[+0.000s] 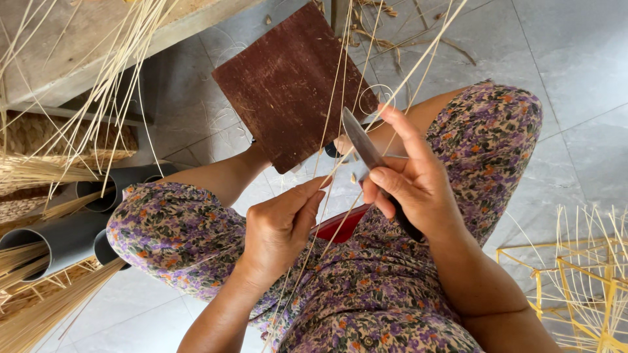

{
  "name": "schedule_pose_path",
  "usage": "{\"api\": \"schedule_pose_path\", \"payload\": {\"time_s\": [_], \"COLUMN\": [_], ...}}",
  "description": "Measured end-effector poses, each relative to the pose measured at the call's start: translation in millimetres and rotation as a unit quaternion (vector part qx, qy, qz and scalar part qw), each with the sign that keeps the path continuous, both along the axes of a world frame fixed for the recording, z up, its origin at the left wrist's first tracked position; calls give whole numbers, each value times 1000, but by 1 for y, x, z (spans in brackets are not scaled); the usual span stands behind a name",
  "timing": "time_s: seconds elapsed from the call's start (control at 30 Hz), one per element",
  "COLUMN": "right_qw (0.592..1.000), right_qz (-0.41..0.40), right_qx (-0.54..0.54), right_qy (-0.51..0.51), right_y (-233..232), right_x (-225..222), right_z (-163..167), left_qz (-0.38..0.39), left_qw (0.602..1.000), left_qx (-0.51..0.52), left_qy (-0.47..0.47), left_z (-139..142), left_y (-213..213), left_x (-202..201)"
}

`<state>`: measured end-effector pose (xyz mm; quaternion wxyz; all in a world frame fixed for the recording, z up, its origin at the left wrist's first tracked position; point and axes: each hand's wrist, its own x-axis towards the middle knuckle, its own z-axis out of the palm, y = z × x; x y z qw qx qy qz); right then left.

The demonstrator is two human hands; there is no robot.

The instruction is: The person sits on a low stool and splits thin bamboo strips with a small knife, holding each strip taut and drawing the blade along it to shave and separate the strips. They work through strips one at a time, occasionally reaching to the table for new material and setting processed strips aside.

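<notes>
Floral trousers (366,307) fill the bottom of the view, worn by a seated person whose knees spread over a grey tiled floor (575,59). Beyond the knees lies a dark brown board (288,85), flat on the tiles and tilted like a diamond. Grey pipes (59,238) stuffed with bundled straws lie at the left under a wooden bench (98,39), and a yellow stick frame (575,287) stands at the lower right.

Over the lap, the right hand (418,186) is clenched round the dark handle of a knife (366,147), with the forefinger stretched along the back of the blade, which points up and away. The left hand (281,229) pinches a thin pale strip (327,180) between thumb and fingers. That strip runs from the lap up past the blade towards the board, and it appears to touch the blade just above the left thumb. A red thing (340,225) shows between the hands on the lap; what it is cannot be told.

Judging from this, the step in hand is shaving or splitting the strip with the knife. A next move would call for keeping the strip taut in the left pinch, holding the blade at a shallow angle, and drawing one against the other evenly, with the left thumb kept behind the edge
</notes>
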<state>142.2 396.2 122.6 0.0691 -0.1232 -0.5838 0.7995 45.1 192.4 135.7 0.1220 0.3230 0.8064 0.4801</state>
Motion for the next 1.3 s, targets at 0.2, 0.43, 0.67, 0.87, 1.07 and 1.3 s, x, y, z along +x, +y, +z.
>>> {"api": "schedule_pose_path", "payload": {"time_s": [0.2, 0.43, 0.67, 0.87, 1.07, 1.3], "right_qw": [998, 992, 952, 905, 984, 998], "right_qz": [-58, -118, -274, -323, -158, 25], "right_qx": [-3, -1, -16, -259, -73, -42], "right_qy": [21, 36, 134, 98, -31, 33], "right_y": [-10, 9, 108, 147, 70, 27], "right_x": [-4, 3, 31, 39, 16, -14], "right_z": [-10, -27, -63, -80, -64, -29], "left_qz": [2, -7, -10, 28, -13, -48], "left_qw": [993, 995, 975, 954, 944, 917], "left_qx": [-29, -14, 41, 32, 45, 17], "left_qy": [117, -103, -219, -295, -327, -395], "left_z": [-5, -8, -15, -24, -26, -34], "left_y": [-1, -10, -38, -41, -33, -37], "left_x": [-2, -3, -17, -18, -13, -1]}}
